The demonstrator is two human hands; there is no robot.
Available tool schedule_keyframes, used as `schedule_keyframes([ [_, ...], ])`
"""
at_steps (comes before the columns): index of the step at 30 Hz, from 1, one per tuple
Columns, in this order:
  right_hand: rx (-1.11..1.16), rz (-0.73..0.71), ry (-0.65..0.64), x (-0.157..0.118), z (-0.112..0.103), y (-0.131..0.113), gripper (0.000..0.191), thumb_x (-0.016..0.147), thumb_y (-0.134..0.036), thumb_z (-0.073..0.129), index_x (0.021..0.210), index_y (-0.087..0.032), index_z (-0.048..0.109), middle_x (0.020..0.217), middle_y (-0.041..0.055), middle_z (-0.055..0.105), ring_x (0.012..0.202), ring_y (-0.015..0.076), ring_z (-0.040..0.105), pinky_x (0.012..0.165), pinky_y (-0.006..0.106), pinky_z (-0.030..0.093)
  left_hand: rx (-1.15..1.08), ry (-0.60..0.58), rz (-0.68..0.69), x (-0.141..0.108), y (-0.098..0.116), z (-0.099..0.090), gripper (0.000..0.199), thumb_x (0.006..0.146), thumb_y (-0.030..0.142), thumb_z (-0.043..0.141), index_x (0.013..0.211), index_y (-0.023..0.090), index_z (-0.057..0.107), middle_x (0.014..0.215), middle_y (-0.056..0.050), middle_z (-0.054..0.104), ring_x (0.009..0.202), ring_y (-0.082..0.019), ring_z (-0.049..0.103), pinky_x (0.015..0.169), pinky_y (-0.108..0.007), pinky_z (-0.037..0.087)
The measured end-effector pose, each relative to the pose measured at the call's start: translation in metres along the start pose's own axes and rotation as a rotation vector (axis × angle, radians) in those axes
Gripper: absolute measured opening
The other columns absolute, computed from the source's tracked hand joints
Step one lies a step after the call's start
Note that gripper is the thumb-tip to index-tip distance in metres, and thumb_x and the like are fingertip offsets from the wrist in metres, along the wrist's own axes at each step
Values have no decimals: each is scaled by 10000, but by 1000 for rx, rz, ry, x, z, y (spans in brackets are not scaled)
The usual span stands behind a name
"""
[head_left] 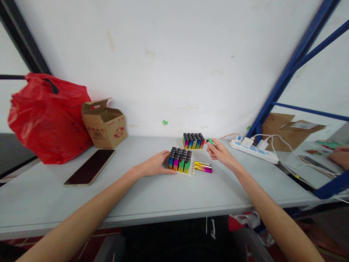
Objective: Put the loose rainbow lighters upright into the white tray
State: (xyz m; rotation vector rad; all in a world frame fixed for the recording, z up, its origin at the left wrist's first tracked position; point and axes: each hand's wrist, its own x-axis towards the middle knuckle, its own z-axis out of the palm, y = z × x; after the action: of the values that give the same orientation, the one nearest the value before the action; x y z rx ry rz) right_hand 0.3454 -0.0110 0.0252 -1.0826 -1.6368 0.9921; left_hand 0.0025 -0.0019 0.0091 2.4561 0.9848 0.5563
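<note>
My left hand [155,164] grips the left side of a white tray [192,169], its thumb along the front edge. Upright lighters [180,162] with black tops and shiny rainbow bodies fill most of this tray, and the bare slots show at its right end. Pinched in the fingers of my right hand [218,152] is a green lighter [209,141], raised above the table and partly hidden by the fingers. Shiny yellow and magenta lighters [203,167] lie on their sides right of the tray. Behind stands a second block of upright lighters [193,141].
On the left of the grey table [152,196] are a red plastic bag [51,116], an open cardboard box [105,125] and a phone [90,167]. A power strip [253,150] with cables lies right, beside a blue metal frame [289,72]. Another person's hand [340,157] shows far right.
</note>
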Motion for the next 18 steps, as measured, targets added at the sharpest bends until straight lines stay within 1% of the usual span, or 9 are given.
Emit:
schedule_keyframes([
  [1, 38, -10, 38, 2, 8, -2, 565, 874, -797, 664, 969, -259, 518, 652, -101, 415, 466, 77, 303, 440, 206, 261, 3, -4, -2, 0, 0, 0, 791, 790, 704, 825, 1362, 189, 640, 1359, -149, 669, 1265, -374, 649, 1144, -490, 507],
  [3, 59, -36, 140, 5, 21, -2, 607, 856, -848, 638, 891, -257, 502, 613, -106, 331, 473, 85, 260, 429, 214, 216, 8, -5, -1, 0, 0, 0, 796, 796, 704, 822, 1372, 188, 633, 1369, -154, 664, 1273, -370, 645, 1148, -487, 505],
  [4, 45, -48, 178, 5, 26, 0, 625, 856, -865, 617, 836, -254, 489, 604, -98, 324, 481, 90, 263, 428, 222, 211, 12, -4, 2, 0, 0, 0, 800, 797, 707, 819, 1379, 193, 629, 1378, -152, 662, 1279, -370, 643, 1151, -487, 503],
  [6, -2, -59, 205, 1, 31, 6, 657, 861, -879, 590, 731, -250, 450, 591, -75, 337, 500, 100, 277, 433, 241, 208, 23, 4, 11, 0, -1, 0, 804, 796, 718, 813, 1389, 207, 626, 1382, -143, 664, 1284, -369, 643, 1152, -485, 502],
  [9, -73, -82, 225, -6, 30, 16, 677, 880, -859, 571, 633, -254, 394, 566, -51, 351, 518, 112, 296, 456, 266, 210, 34, 14, 21, 1, -3, 2, 804, 796, 732, 803, 1393, 221, 632, 1380, -131, 670, 1276, -370, 650, 1139, -480, 512],
  [12, -182, -96, 288, -9, 26, 22, 664, 889, -818, 560, 579, -259, 380, 531, -43, 358, 519, 122, 323, 487, 285, 245, 41, 20, 19, 1, -3, 2, 805, 792, 750, 791, 1379, 218, 648, 1361, -126, 681, 1252, -374, 661, 1122, -481, 522],
  [15, -294, -117, 345, -9, 25, 24, 621, 901, -762, 555, 577, -257, 397, 530, -33, 400, 533, 134, 371, 525, 296, 285, 55, 19, 21, 1, -4, 2, 792, 790, 762, 784, 1350, 215, 666, 1352, -129, 684, 1242, -378, 664, 1121, -487, 521],
  [18, -347, -152, 381, -9, 27, 24, 584, 943, -717, 540, 614, -248, 427, 563, -30, 440, 562, 142, 410, 557, 295, 315, 63, 19, 16, 1, -4, 2, 783, 791, 760, 786, 1343, 217, 669, 1366, -133, 679, 1249, -382, 660, 1121, -491, 521],
])
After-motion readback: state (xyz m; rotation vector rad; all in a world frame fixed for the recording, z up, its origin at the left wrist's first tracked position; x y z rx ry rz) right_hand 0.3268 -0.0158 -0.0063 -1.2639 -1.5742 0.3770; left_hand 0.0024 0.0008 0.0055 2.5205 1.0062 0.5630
